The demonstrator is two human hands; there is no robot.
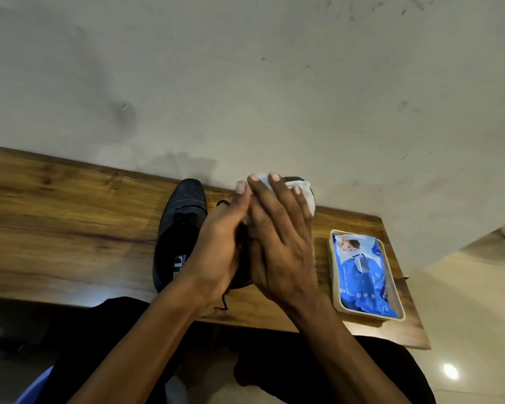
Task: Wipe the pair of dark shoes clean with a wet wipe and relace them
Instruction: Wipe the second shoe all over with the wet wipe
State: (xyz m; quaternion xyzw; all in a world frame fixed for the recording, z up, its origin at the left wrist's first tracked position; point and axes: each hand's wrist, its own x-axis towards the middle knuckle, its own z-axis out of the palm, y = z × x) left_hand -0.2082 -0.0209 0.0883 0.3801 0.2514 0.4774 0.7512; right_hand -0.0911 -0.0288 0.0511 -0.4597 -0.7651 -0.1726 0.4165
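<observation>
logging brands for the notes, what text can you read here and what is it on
"me", cut off: on the blue wet wipe pack, near its front end.
Small print along the pack: too blurred to read.
White logo on the insole of the left dark shoe: blurred, unreadable.

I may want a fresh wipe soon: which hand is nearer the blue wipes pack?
Right. The right hand presses a white wipe on the shoe just left of the wipes pack; the left hand is farther, beyond it.

Dark shoe (179, 228) flat on table; white wipe (303, 193) over second shoe (293, 179)
</observation>
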